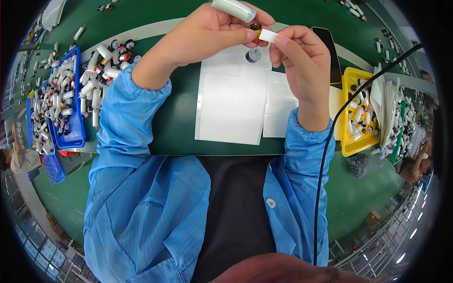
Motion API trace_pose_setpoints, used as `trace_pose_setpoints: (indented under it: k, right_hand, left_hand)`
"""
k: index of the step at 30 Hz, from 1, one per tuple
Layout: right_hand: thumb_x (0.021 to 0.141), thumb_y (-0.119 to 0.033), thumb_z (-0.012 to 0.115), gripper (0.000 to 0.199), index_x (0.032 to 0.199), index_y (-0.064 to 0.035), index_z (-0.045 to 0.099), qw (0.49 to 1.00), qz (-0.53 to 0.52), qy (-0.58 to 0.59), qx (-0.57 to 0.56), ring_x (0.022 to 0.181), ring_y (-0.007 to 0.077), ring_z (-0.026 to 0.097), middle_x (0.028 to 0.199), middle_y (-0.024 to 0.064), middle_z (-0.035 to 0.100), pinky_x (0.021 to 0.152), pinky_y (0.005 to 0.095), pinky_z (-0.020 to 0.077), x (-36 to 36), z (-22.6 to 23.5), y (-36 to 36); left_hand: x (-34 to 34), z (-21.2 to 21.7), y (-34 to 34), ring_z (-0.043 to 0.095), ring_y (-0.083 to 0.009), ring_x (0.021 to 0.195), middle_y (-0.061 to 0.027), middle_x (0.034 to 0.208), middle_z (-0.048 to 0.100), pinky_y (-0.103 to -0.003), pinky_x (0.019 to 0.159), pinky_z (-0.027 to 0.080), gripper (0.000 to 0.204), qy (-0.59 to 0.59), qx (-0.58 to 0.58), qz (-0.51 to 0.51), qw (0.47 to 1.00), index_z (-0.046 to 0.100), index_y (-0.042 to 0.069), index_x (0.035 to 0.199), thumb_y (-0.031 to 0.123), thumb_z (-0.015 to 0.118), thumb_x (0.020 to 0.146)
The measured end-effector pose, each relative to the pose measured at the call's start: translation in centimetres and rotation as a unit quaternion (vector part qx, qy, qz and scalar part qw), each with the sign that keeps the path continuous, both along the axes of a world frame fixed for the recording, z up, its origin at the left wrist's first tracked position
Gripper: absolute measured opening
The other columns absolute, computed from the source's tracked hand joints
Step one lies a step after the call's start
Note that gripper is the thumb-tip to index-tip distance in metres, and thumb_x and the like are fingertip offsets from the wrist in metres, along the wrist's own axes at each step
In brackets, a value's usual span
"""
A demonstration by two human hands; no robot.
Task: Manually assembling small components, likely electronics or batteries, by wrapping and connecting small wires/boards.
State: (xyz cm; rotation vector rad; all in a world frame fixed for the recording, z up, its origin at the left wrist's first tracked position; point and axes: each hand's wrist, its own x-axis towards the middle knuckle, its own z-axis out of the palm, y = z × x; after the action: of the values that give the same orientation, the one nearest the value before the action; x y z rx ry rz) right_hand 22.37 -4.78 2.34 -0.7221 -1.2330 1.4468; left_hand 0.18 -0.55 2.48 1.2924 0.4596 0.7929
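My left hand [214, 33] grips a white cylindrical tube [233, 9] with a small red and dark part [256, 27] at its end. Thin wires hang from that part. My right hand [302, 52] pinches a small white label strip [269, 36] against the part. Both hands are raised above white backing sheets [233, 106] lying on the green table. A small round grey piece [253, 56] rests on the sheets just below my fingers.
A blue bin [66, 132] of several white tubes stands at left, with loose tubes [101, 70] beside it. A yellow bin [353, 141] of similar parts stands at right. A dark phone [330, 52] lies behind my right hand. A black cable [325, 155] crosses at right.
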Motion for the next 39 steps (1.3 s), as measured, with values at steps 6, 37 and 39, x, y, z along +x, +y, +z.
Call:
trace_pose_setpoints:
  k: [6,37,39]
  right_hand:
    - [0.093,-0.009,0.066,0.013,0.102,0.0015,0.067,0.998,0.036,-0.033,-0.03,0.068,0.0106,0.059,0.081,0.0062,0.066,0.061,0.0232,0.0461,0.1,0.5,-0.2]
    - [0.095,-0.022,0.065,0.02,0.106,-0.0045,0.066,0.956,-0.111,-0.271,-0.009,0.058,0.0113,0.053,0.067,-0.0013,0.058,0.057,0.0279,0.0419,-1.9,-1.6,-1.1]
    - [0.091,-0.016,0.067,0.019,0.105,-0.0027,0.066,0.906,-0.038,-0.413,0.08,0.063,0.0202,0.059,0.072,0.0048,0.059,0.059,0.032,0.0465,-2.3,-0.6,-2.6]
  left_hand:
    - [0.0,1.0,-0.2,0.06,-0.0122,0.097,-0.0071,0.107,0.065,-0.025,0.083,0.05,0.035,0.058,0.028,0.002,0.998,0.057,-0.003,0.127,0.001,0.064,0.093]
    - [-4.5,4.3,1.0,0.071,-0.0136,0.089,-0.0118,0.097,0.075,-0.029,0.081,0.056,0.038,0.271,0.174,0.236,0.917,0.066,-0.001,0.119,0.003,0.075,0.082]
    - [-8.8,4.2,3.9,0.071,-0.0158,0.082,-0.0096,0.09,0.076,-0.029,0.077,0.056,0.042,0.448,0.266,0.274,0.808,0.066,-0.001,0.119,0.012,0.078,0.081]
